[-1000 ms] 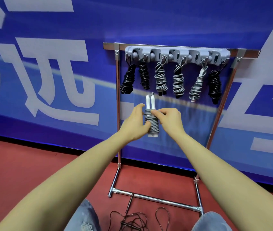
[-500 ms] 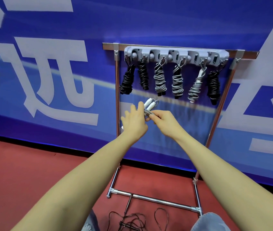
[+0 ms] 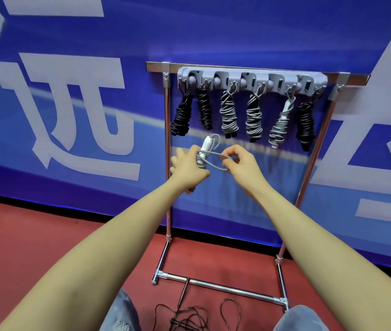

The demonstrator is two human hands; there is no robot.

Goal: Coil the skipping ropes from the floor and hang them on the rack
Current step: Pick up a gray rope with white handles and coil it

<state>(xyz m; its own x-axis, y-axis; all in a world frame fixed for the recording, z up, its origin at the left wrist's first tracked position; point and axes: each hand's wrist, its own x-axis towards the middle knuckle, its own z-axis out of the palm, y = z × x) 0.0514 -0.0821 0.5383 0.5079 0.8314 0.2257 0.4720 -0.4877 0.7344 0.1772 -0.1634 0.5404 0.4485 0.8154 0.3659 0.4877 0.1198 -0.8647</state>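
- The step in hand looks like the end of coiling: a grey rope (image 3: 205, 156) is held up in the air in front of the rack (image 3: 251, 78), just below the ropes that hang there
- The left hand (image 3: 188, 168) holds the coiled bundle; I cannot tell just how its fingers lie, because the back of the hand hides them
- The fingers (image 3: 228, 156) of the right hand (image 3: 242, 166) are curled and pinch a loose loop of the same rope, pulled out toward 3 o'clock from the bundle
- The grey rope has white handles (image 3: 206, 144) that stick up toward 12 o'clock from the left hand, and the cord is thin and grey and bends easily
- Next, I think the loop must be made snug and then lifted up toward 12 o'clock onto a hook, so the bundle hangs and does not fall open
- Six ropes (image 3: 229, 115) already hang in a row on the rack, some black and some grey; each hook seems to carry one, so a free spot may be hard to find
- One more dark rope (image 3: 189, 316) lies loose on the red floor (image 3: 22, 235) at 6 o'clock, by the foot of the rack, not yet coiled, so the job is not done
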